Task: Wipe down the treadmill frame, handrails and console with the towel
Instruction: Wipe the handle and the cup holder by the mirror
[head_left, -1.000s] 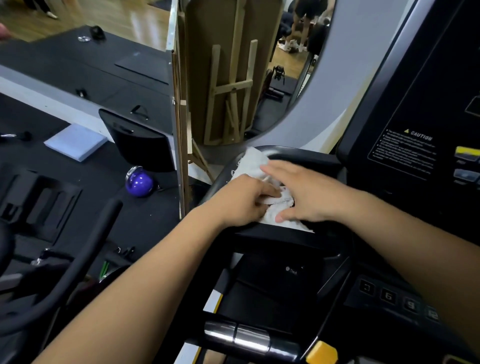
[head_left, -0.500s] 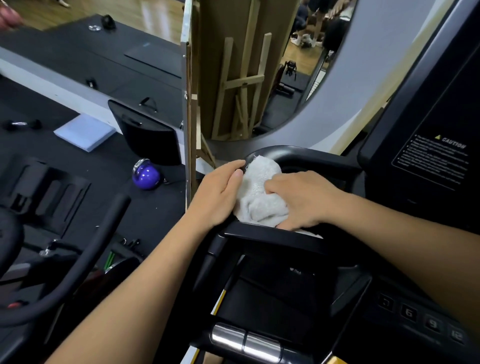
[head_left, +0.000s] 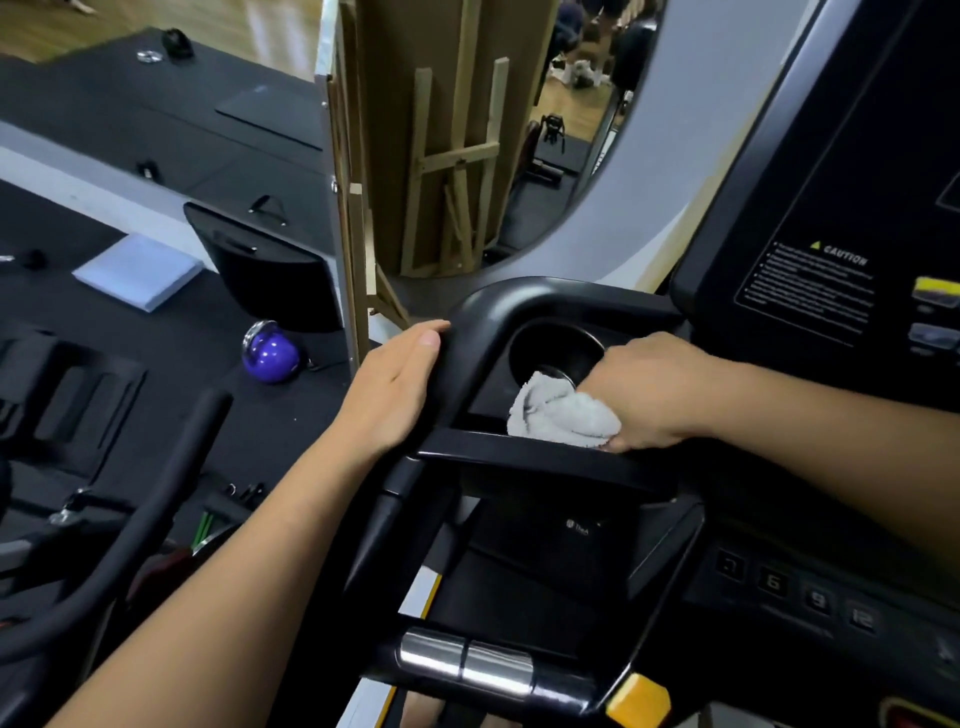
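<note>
— Where does the view sit?
— At head height, looking forward and steeply down onto the treadmill's handrail (head_left: 498, 301) and cup holder (head_left: 556, 348).
— How near?
— Close. The console (head_left: 831, 182) crowds the right edge and the gym floor (head_left: 171, 358) falls away left. The wide lens bends the edges, so the tilt is probably overstated.

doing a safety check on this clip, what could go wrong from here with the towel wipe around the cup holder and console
1. The right hand grips the towel bunched at the cup holder rim; bunched like that, it may skip the well's inside.
2. That forearm hangs above the number keys; leaning could press one. Whether the treadmill is powered cannot be told.
3. The bare left hand rests on the handrail, possibly leaving smudges.
</note>
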